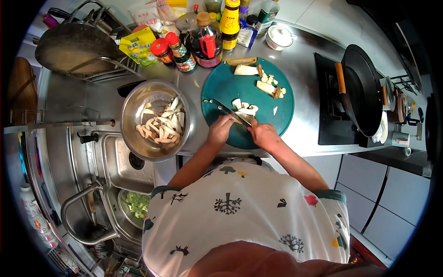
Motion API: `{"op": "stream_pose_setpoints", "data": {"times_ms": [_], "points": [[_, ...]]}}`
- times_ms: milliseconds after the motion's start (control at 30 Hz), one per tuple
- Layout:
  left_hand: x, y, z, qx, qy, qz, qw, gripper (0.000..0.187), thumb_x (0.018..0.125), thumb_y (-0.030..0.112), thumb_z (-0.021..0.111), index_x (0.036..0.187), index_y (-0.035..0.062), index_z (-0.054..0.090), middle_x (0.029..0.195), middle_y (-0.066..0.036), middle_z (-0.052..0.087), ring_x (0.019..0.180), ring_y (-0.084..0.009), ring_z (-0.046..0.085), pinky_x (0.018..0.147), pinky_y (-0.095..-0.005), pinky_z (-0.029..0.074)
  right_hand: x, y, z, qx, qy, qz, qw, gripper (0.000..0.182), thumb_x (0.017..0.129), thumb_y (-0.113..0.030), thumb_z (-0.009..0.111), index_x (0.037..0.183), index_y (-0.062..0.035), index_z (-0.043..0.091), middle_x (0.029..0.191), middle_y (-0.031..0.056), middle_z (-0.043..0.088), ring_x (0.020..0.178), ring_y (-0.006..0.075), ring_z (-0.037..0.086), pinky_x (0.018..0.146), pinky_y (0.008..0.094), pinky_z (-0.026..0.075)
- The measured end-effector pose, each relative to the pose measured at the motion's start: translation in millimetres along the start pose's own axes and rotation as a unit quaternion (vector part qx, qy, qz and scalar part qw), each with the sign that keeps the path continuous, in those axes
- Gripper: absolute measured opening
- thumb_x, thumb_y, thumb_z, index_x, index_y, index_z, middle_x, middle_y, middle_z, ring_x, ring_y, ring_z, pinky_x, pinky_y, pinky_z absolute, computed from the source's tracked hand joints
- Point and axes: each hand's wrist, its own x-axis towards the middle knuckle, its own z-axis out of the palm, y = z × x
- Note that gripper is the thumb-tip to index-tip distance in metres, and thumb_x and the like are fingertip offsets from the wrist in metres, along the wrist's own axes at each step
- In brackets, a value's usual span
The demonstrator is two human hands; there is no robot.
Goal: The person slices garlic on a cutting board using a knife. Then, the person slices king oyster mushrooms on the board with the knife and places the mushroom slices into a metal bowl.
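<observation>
My right hand (263,134) is closed round the handle of a knife (230,112), whose blade lies over the round green cutting board (217,83). Close to the blade, my left hand (220,130) presses its bent fingers on a pale mushroom piece (239,118) near the board's front edge. Cut white mushroom pieces (244,107) lie just beyond the knife. Farther back on the board are two larger mushroom pieces, one (246,70) behind the other (267,88), with small garlic cloves (269,78) beside them.
A steel bowl (131,99) of sliced mushrooms stands left of the board. Behind are sauce bottles (206,44) and a lidded white pot (279,38). A black wok (364,92) sits on the stove at right. The sink (124,177) is front left, with greens (137,203) in a bowl.
</observation>
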Motion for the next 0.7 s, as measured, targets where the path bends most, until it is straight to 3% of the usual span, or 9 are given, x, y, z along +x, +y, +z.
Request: {"op": "stream_pose_setpoints", "data": {"times_ms": [333, 400, 533, 600, 633, 700], "points": [[-3.8, -5.2, 2.8, 0.017, 0.018, 0.011, 1.0, 0.018, 0.071, -0.004, 0.058, 0.087, -0.0014, 0.063, 0.097, -0.011, 0.062, 0.085, -0.0274, 0.061, 0.071, -0.034, 0.052, 2.0, -3.4, 0.9, 0.019, -0.012, 0.018, 1.0, 0.028, 0.092, -0.019, 0.052, 0.107, 0.0032, 0.051, 0.07, 0.0231, 0.063, 0.068, 0.0409, 0.063, 0.062, 0.0472, 0.05], [-0.5, -2.8, 1.1, 0.0, 0.013, 0.005, 1.0, 0.014, 0.072, -0.005, 0.058, 0.084, -0.0019, 0.063, 0.094, -0.012, 0.062, 0.082, -0.028, 0.06, 0.071, -0.0338, 0.052, 0.0, -2.2, -4.5, 0.046, 0.008, 0.003, 0.999, 0.022, 0.092, -0.02, 0.051, 0.099, 0.0007, 0.052, 0.072, 0.0215, 0.064, 0.071, 0.0385, 0.064, 0.063, 0.0465, 0.05], [-3.4, 3.0, 1.1, -0.022, 0.01, -0.02, 0.999, 0.017, 0.072, -0.002, 0.064, 0.088, -0.0022, 0.061, 0.099, -0.012, 0.06, 0.086, -0.0296, 0.059, 0.074, -0.0351, 0.05, -16.6, 2.2, -38.9, 0.053, 0.044, 0.031, 0.997, 0.019, 0.091, -0.019, 0.052, 0.096, -0.0009, 0.053, 0.071, 0.0218, 0.063, 0.07, 0.0391, 0.063, 0.062, 0.0464, 0.05], [0.1, 12.5, 5.0, -0.029, 0.014, -0.107, 0.994, 0.032, 0.071, 0.007, 0.074, 0.098, 0.0004, 0.058, 0.111, -0.013, 0.055, 0.098, -0.0331, 0.055, 0.084, -0.0403, 0.046, -19.9, 22.6, -45.3, 0.004, 0.063, 0.063, 0.996, 0.017, 0.091, -0.018, 0.053, 0.095, -0.0012, 0.053, 0.07, 0.0219, 0.063, 0.069, 0.0394, 0.063, 0.061, 0.0466, 0.05], [-0.4, 10.4, 10.9, -0.006, -0.006, -0.115, 0.993, 0.065, 0.063, 0.017, 0.083, 0.117, 0.0028, 0.05, 0.129, -0.018, 0.044, 0.117, -0.0391, 0.043, 0.096, -0.0483, 0.037, -21.4, 30.5, -49.4, -0.007, 0.049, 0.081, 0.995, 0.018, 0.091, -0.019, 0.054, 0.095, -0.0013, 0.053, 0.069, 0.0217, 0.063, 0.068, 0.0394, 0.063, 0.062, 0.0472, 0.05], [14.6, 24.5, 19.4, 0.001, 0.006, -0.137, 0.991, 0.074, 0.062, 0.021, 0.084, 0.123, 0.0022, 0.046, 0.133, -0.021, 0.039, 0.122, -0.0411, 0.038, 0.099, -0.0503, 0.034, -28.0, 47.8, -43.3, 0.013, 0.054, 0.098, 0.994, 0.019, 0.091, -0.019, 0.054, 0.095, -0.0012, 0.053, 0.07, 0.0218, 0.063, 0.069, 0.0397, 0.063, 0.063, 0.0475, 0.05]]}}
